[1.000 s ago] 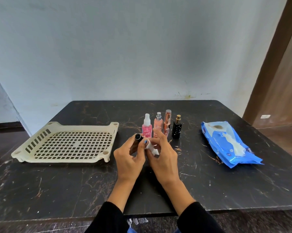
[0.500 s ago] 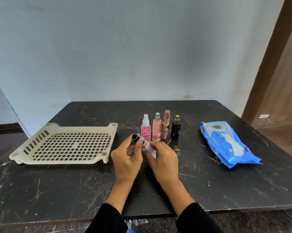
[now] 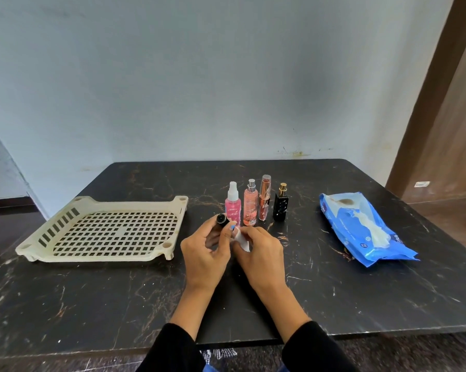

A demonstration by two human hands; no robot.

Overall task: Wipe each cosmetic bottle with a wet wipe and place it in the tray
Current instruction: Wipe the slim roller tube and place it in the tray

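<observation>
My left hand (image 3: 206, 252) grips a small black bottle (image 3: 221, 219) above the table, its round end pointing up and left. My right hand (image 3: 258, 251) pinches a white wet wipe (image 3: 241, 238) against the bottle's lower part, which the fingers hide. Behind the hands several bottles stand in a row: a pink spray bottle (image 3: 232, 204), a peach spray bottle (image 3: 250, 204), a copper tube (image 3: 264, 198) and a black bottle with a gold cap (image 3: 280, 204). The cream perforated tray (image 3: 38, 253) lies to the left with nothing in it.
A blue wet-wipe pack (image 3: 360, 226) lies at the right of the black marble table (image 3: 92, 299), a wipe sticking out of its opening. A pale wall rises behind, a wooden door frame (image 3: 436, 98) at the far right.
Both hands have shifted slightly toward me and left with the black bottle. The right hand's fingers have slid along the bottle with the wipe.
</observation>
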